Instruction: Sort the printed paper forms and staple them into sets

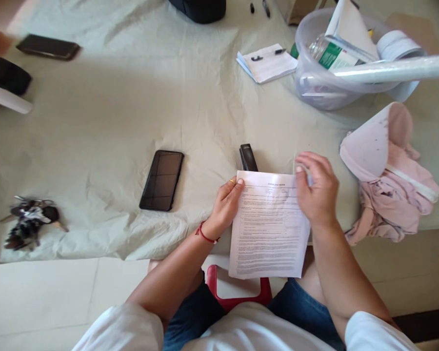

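Observation:
My left hand [228,201] pinches the upper left edge of a sheaf of printed sheets [269,229], thumb on top. The sheets hang over the table's front edge above my lap, printed side up. At their upper right edge is my right hand [317,190], its thumb and bent fingers apart with nothing visible between them. Whether its palm touches the paper I cannot tell. Just beyond the sheets' top edge lies a black stapler [248,157], its near end hidden by the paper. A dark phone [161,180] lies to the left of my left hand.
A bunch of keys [34,219] lies front left. Far left are another phone [49,47] and a black object [5,75]. At back right stand a clear plastic tub [325,92] with rolls and papers, and a notepad [267,63]. Pink cloth [395,200] lies at right.

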{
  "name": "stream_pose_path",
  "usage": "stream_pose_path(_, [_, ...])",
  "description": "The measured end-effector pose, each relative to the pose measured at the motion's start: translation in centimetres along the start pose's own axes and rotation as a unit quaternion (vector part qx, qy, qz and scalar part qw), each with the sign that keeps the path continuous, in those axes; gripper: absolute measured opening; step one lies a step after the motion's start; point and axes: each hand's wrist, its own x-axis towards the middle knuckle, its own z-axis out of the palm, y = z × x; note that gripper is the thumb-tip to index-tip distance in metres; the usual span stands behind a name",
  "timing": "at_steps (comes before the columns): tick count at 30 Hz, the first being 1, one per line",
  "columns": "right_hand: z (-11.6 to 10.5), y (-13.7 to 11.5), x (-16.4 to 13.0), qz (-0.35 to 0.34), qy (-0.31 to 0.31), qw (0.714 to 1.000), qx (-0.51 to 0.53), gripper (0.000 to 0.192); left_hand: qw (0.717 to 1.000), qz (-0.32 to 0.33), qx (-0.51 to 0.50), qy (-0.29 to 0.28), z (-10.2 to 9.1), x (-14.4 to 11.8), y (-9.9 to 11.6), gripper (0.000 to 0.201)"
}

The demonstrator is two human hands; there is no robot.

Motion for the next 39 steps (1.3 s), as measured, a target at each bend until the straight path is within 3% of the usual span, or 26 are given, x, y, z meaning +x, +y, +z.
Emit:
stream_pose_path(6, [4.1,-3.7,-0.7,-0.105,-0.101,0.989,-0.036,0.034,0.999,0.033,0.024,-0.002,0.1,0.2,-0.5,0.042])
stream_pose_path(12, [4.7,-4.6,-1.0,-0.138,-0.146,0.973,-0.112,0.034,0.995,0.078,0.055,-0.019,0.1,0.4,-0.8,0.048])
stream_pose_path(21, [5.4,-4.1,-1.1,-0.158,-0.136,0.973,-0.099,0.032,0.980,0.123,0.158,-0.016,0.2,0.0,-0.1,0.053])
stream_pose_path(33, [5.8,-4.7,-1.2,-0.165,-0.104,0.979,-0.062,0.029,0.976,0.138,0.164,-0.032,0.5,-0.2,-0.1,0.049])
stream_pose_path(39, [5.7,-4.3,-1.2,-0.172,-0.114,0.977,-0.057,0.029,0.967,0.164,0.192,-0.010,0.3,-0.1,-0.6,0.050])
